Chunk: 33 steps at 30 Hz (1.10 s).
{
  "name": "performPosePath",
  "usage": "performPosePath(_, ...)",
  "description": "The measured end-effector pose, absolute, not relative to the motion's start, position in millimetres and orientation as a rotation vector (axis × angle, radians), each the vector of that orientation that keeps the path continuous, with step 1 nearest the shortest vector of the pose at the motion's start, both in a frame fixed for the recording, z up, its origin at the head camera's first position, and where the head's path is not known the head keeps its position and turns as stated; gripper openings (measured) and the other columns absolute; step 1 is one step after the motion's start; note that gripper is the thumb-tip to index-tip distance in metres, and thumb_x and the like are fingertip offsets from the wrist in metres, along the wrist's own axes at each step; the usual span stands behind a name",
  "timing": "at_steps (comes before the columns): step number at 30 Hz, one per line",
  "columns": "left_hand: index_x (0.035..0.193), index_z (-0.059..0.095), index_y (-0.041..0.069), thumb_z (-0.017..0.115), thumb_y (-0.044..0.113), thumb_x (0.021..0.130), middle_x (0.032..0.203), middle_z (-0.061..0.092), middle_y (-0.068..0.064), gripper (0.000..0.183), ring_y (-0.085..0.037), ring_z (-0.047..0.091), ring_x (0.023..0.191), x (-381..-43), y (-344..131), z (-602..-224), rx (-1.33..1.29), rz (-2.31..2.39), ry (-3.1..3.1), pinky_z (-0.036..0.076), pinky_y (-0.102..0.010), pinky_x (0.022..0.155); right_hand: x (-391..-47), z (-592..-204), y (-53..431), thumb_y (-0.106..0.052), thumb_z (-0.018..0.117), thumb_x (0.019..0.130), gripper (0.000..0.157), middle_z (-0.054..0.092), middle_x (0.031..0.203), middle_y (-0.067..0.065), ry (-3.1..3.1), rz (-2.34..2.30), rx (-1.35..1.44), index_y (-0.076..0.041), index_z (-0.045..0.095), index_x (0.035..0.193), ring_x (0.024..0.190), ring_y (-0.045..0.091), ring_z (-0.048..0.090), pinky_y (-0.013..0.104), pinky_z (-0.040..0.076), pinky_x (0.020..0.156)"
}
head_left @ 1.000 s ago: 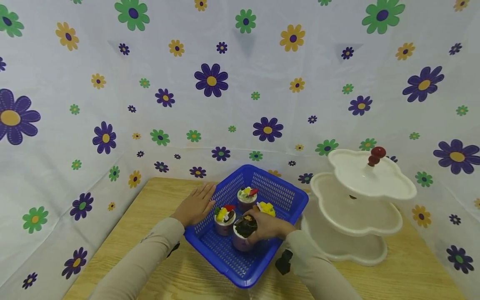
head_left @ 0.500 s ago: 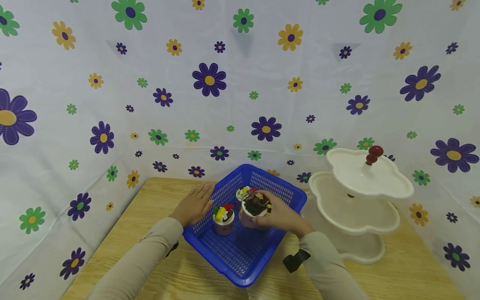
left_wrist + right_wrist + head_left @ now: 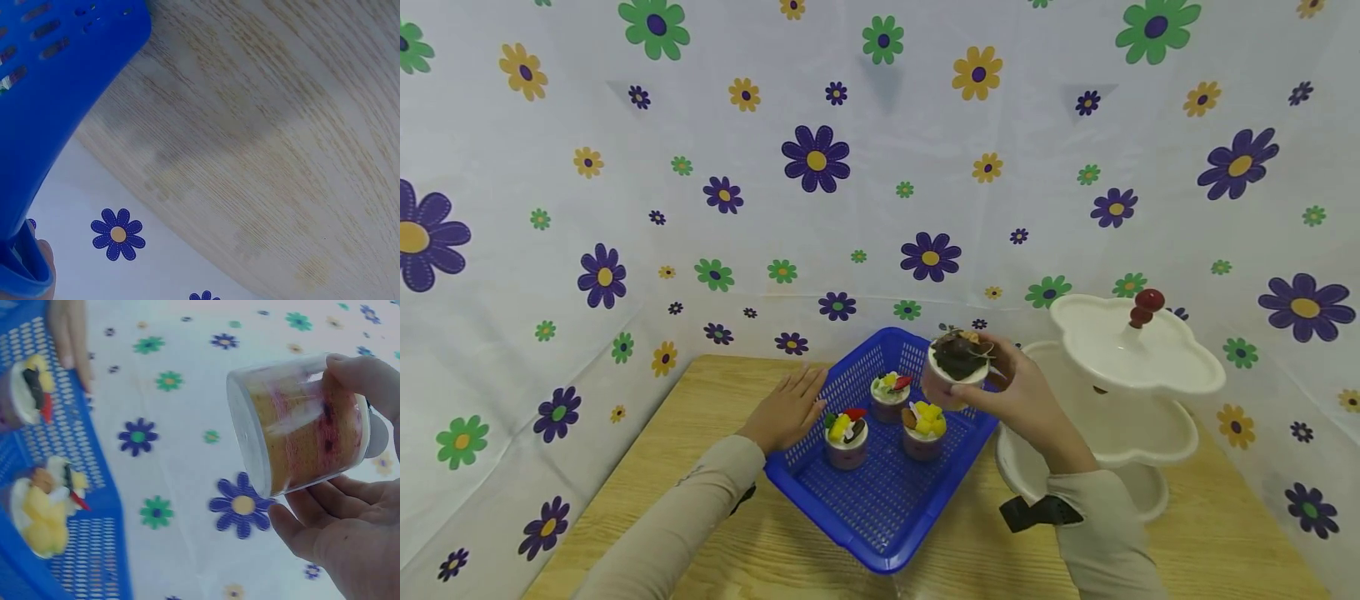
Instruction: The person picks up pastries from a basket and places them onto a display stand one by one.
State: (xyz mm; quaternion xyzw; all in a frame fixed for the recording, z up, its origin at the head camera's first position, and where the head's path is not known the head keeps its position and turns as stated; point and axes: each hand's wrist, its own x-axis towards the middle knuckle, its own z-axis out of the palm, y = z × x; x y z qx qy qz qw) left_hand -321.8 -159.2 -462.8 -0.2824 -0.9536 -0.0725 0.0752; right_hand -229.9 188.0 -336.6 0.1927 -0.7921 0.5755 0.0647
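Note:
My right hand grips a cake cup with a dark chocolate-like topping, held above the right rear part of a blue plastic basket. In the right wrist view its clear side shows tan and pink layers, with thumb and fingers around it. Three cups stay in the basket: one topped with yellow cubes, one with red and yellow fruit, and one with a strawberry-like piece. My left hand rests on the basket's left rim, fingers looking straight; the left wrist view shows only a sliver of it.
A white three-tier stand with a red knob stands to the basket's right, its lower tiers partly behind my right arm. Basket and stand are on a wooden table. Flower-printed white cloth hangs behind and at both sides.
My right hand has lifted the chocolate-topped cup from among the others, up and to the right. The yellow-topped cup is now uncovered. My left hand stays at the rim.

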Motion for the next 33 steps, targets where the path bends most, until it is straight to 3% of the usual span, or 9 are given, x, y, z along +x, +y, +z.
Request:
performPosePath(4, 0.149, 0.028, -0.001, 0.036, 0.03, 0.103, 0.153, 0.03, -0.019, 0.056, -0.039, 0.021, 0.143, -321, -160, -461, -0.848, -0.213, -2.863, 0.017, -0.054, 0.117, -220, -325, 201, -0.012, 0.074, 0.084, 0.07, 0.048, 0.14, 0.01, -2.33, 1.721, 0.477, -0.007, 0.038, 0.144, 0.13, 0.022, 0.045, 0.028, 0.041, 0.106)
performPosePath(9, 0.149, 0.028, 0.0, 0.036, 0.03, 0.103, 0.153, 0.03, -0.019, 0.056, -0.038, 0.021, 0.143, -321, -161, -463, -0.847, -0.207, -2.855, 0.017, -0.053, 0.117, -211, -313, 218, -0.006, 0.073, 0.084, 0.064, 0.053, 0.131, 0.003, -2.138, 1.793, 0.366, -0.006, 0.045, 0.141, 0.12, 0.012, 0.05, 0.012, 0.044, 0.095)
performPosePath(13, 0.151, 0.026, 0.002, 0.033, 0.032, 0.104, 0.154, 0.029, -0.017, 0.056, -0.036, 0.019, 0.144, -322, -162, -466, -0.844, -0.195, -2.857, 0.017, -0.052, 0.117, -205, -304, 231, -0.001, 0.075, 0.081, 0.061, 0.056, 0.124, 0.001, -1.972, 1.858, 0.257, -0.004, 0.05, 0.136, 0.115, 0.01, 0.052, 0.01, 0.046, 0.091)
performPosePath(19, 0.151, 0.025, 0.003, 0.031, 0.034, 0.104, 0.156, 0.027, -0.015, 0.057, -0.034, 0.017, 0.145, -323, -162, -466, -0.843, -0.193, -2.86, 0.015, -0.051, 0.118, -200, -294, 253, -0.005, 0.077, 0.079, 0.063, 0.055, 0.125, 0.003, -1.864, 1.85, 0.072, -0.008, 0.051, 0.136, 0.114, 0.011, 0.052, 0.007, 0.048, 0.082)
performPosePath(23, 0.151, 0.025, 0.001, 0.034, 0.031, 0.104, 0.156, 0.026, -0.017, 0.056, -0.036, 0.018, 0.145, -322, -160, -462, -0.849, -0.221, -2.863, 0.016, -0.052, 0.118, -202, -292, 266, -0.005, 0.081, 0.075, 0.063, 0.057, 0.117, -0.002, -1.784, 1.846, -0.091, -0.007, 0.055, 0.132, 0.108, 0.011, 0.053, 0.006, 0.047, 0.083)
performPosePath(33, 0.151, 0.022, 0.0, 0.03, 0.033, 0.105, 0.157, 0.023, -0.017, 0.057, -0.036, 0.017, 0.145, -321, -161, -461, -0.868, -0.221, -2.874, 0.018, -0.051, 0.117, -208, -296, 289, -0.019, 0.086, 0.07, 0.076, 0.055, 0.115, -0.006, -1.881, 1.732, -0.369, -0.011, 0.052, 0.138, 0.103, 0.009, 0.052, 0.002, 0.046, 0.077)
